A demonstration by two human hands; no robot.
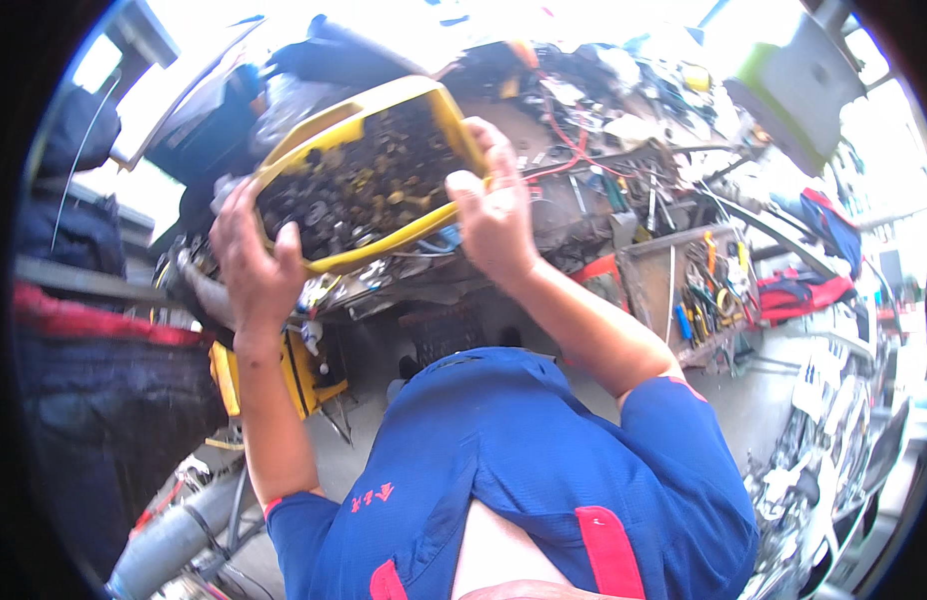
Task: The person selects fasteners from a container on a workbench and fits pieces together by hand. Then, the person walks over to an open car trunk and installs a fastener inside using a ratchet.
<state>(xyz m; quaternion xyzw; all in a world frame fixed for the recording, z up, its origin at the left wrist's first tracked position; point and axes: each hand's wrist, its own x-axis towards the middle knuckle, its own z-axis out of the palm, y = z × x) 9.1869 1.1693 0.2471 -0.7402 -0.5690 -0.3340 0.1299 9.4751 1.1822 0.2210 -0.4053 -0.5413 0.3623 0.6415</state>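
Note:
Between my two hands I hold up a yellow plastic bin [384,243], tilted, above the near edge of a cluttered workbench. Inside it lies a heap of small dark metal parts [359,185], some of them yellowish; they look like nuts or bolts, too small to tell surely. My left hand [256,250] grips the bin's left end, thumb over the near rim. At the right end my right hand [496,205] clasps the wall, thumb on top. The undersides of both hands' grips are hidden.
Tools, wires and scraps cover the workbench [554,130], with a red cable [574,150] across it. To the right hangs a tray of pliers and screwdrivers [699,290]. A yellow case [309,375] stands below left, near a grey cylinder [174,540]. Metal scraps lie at lower right.

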